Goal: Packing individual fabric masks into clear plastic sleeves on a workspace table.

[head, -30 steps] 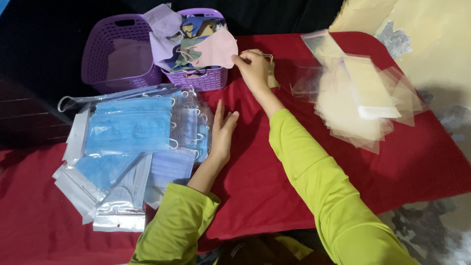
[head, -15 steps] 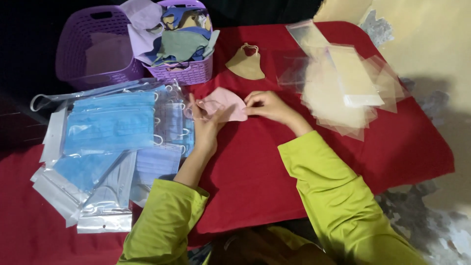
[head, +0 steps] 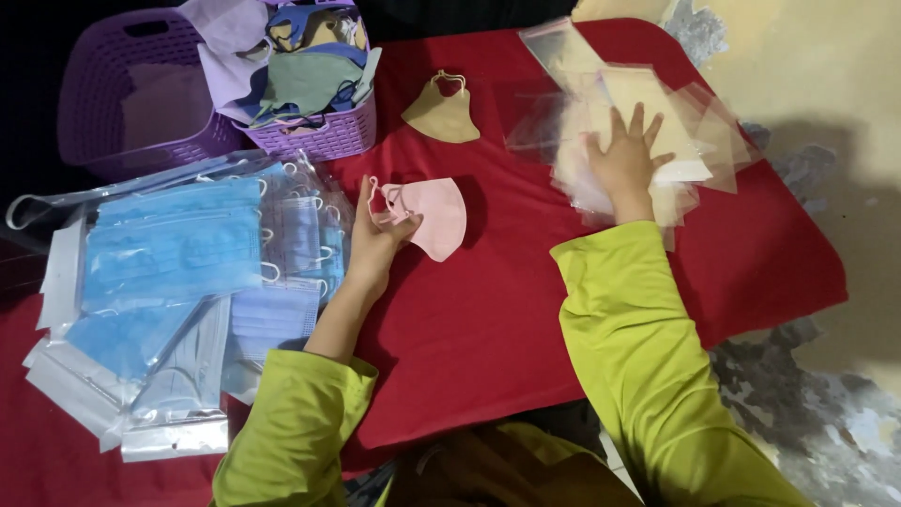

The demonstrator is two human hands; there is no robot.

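A folded pink face mask (head: pixel 435 217) lies on the red cloth (head: pixel 488 319). My left hand (head: pixel 377 241) grips its left edge by the ear loops. My right hand (head: pixel 624 158) rests flat, fingers spread, on a loose pile of clear plastic sleeves (head: pixel 627 127) at the right. A tan folded mask (head: pixel 443 114) lies alone farther back on the cloth. Both arms wear yellow-green sleeves.
Two purple baskets stand at the back left: one (head: pixel 136 89) nearly bare, the other (head: pixel 319 133) heaped with coloured masks. Packs of blue surgical masks (head: pixel 174 249) in clear bags cover the left side. The table edge drops off at right.
My right hand left the pink mask and moved right onto the plastic sleeves. My left hand still holds the pink mask in about the same place.
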